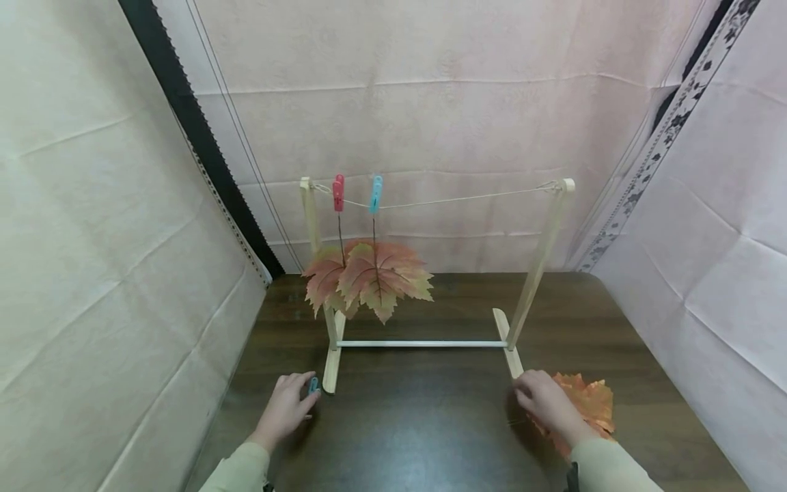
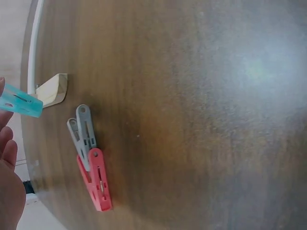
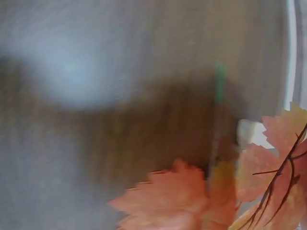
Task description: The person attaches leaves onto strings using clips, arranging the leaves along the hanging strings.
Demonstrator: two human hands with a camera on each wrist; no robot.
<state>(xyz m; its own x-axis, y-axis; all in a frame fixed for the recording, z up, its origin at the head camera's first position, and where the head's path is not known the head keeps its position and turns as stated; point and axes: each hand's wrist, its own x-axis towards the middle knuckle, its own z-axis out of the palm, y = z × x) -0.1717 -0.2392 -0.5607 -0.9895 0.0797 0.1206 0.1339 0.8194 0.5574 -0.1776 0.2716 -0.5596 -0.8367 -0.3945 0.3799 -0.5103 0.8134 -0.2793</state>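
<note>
My left hand (image 1: pixel 287 404) pinches a light-blue clothespin (image 2: pixel 20 101) between thumb and fingers, beside the left foot of a small wooden drying rack (image 1: pixel 531 266). Below that hand, grey clothespins (image 2: pixel 85 127) and red clothespins (image 2: pixel 99 179) lie on the table. At the rack's right foot, my right hand (image 1: pixel 549 402) holds an artificial maple leaf (image 3: pixel 276 177), which hides its fingers in the right wrist view. More orange leaves (image 1: pixel 589 402) lie under and beside this hand. On the rack's string, a red clothespin (image 1: pixel 338 193) and a blue clothespin (image 1: pixel 376 195) hold maple leaves (image 1: pixel 384 273) by their stems.
The rack stands on a dark wooden table (image 1: pixel 406 410), with a white crossbar (image 1: pixel 424 344) low between its posts. Pale cloth walls (image 1: pixel 443 130) enclose the table at the back and both sides. A thin green-tipped stem (image 3: pixel 219 84) shows near the loose leaves.
</note>
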